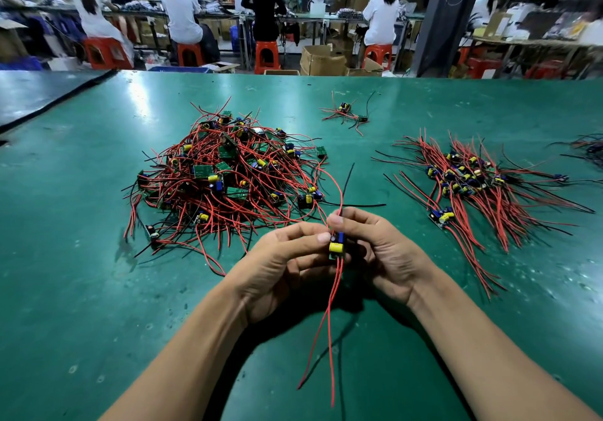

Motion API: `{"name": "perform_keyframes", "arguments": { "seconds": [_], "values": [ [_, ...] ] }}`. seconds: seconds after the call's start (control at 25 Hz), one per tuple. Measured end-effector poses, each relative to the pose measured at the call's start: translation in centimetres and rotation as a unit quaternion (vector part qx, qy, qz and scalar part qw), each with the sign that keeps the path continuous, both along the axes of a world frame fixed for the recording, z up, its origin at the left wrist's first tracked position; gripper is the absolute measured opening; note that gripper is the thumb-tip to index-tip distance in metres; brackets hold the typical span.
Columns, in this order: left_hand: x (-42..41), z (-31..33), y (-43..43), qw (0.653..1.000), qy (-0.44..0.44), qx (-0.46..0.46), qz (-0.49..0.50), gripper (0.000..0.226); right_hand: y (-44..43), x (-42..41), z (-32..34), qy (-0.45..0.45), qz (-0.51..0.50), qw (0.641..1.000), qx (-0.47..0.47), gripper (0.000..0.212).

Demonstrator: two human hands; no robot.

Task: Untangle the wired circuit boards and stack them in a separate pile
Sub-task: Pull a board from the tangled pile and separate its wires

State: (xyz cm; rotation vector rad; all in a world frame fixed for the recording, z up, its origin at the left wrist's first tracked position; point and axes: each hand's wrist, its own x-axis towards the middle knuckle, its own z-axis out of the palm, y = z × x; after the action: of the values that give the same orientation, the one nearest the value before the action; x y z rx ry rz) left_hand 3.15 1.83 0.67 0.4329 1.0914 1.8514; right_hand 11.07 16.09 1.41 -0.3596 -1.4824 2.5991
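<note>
The green table (98,290) fills most of what I can see from here, its mat scuffed and shiny under the lights. Beyond its far edge, workers (181,9) in white caps sit with their backs to us on orange stools (266,55) at long benches, and an open cardboard box (321,58) stands on the floor.

On the table's left half lies the tangled heap (225,179), a wide mound of small green boards with yellow and blue parts, with red and black leads knotted through one another. On the right half, well apart from it, is the sorted pile (470,179). Its boards are bunched in the middle and the leads fan out fairly straight on both sides.

Both forearms reach in from the near edge and meet between the two piles, raised a little above the mat. The left hand (280,264) has its fingers curled and pinches one circuit board (336,246) between thumb and forefinger. The right hand (388,257), also curled, pinches the leads just above that board.

Farther back sits a small cluster (346,112) of a couple of boards, on its own.

From the held board, two red wires (329,322) hang down towards the near edge, and another red lead (339,189) arcs up towards the heap
</note>
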Motion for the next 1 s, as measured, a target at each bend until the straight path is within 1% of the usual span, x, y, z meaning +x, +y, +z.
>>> {"name": "perform_keyframes", "arguments": {
  "seconds": [0.12,0.2,0.28,0.36,0.4,0.48,0.6,0.76,0.84,1.0],
  "values": [
    [0.1,-0.1,-0.1,0.999,0.019,-0.012,-0.028,0.023,0.3,0.2,0.0,-0.031,0.015,0.999,0.018,0.017],
    [0.3,-0.1,0.0,0.999,0.008,-0.021,-0.027,0.023,0.6,0.4,-0.2,-0.044,0.033,0.998,0.034,0.019],
    [0.4,-0.2,0.1,0.999,0.014,-0.024,-0.017,0.017,0.7,0.5,-0.3,-0.035,0.049,0.998,0.008,0.014],
    [0.6,-0.1,0.3,0.999,0.030,-0.032,-0.006,0.002,0.6,0.3,-0.4,-0.020,0.052,0.998,-0.028,0.014],
    [0.5,-0.1,0.5,0.999,0.035,-0.031,0.001,0.006,0.4,0.1,-0.6,-0.018,0.044,0.999,-0.023,0.018],
    [0.5,-0.1,0.7,0.999,0.036,-0.031,0.016,0.017,0.1,-0.3,-0.7,-0.028,0.006,0.999,0.020,0.025],
    [0.6,-0.2,0.9,0.997,0.052,-0.040,0.036,0.021,-0.1,-0.7,-0.7,-0.042,-0.058,0.995,0.074,0.031],
    [0.7,-0.3,1.2,0.993,0.072,-0.070,0.061,0.028,0.0,-1.0,-0.7,-0.035,-0.141,0.985,0.092,0.029],
    [0.8,-0.3,1.2,0.993,0.073,-0.074,0.065,0.028,0.0,-1.1,-0.8,-0.034,-0.140,0.985,0.094,0.028],
    [1.0,-0.5,1.3,0.991,0.082,-0.077,0.075,0.018,0.3,-0.9,-1.1,-0.030,-0.100,0.990,0.093,0.023]
  ]
}}
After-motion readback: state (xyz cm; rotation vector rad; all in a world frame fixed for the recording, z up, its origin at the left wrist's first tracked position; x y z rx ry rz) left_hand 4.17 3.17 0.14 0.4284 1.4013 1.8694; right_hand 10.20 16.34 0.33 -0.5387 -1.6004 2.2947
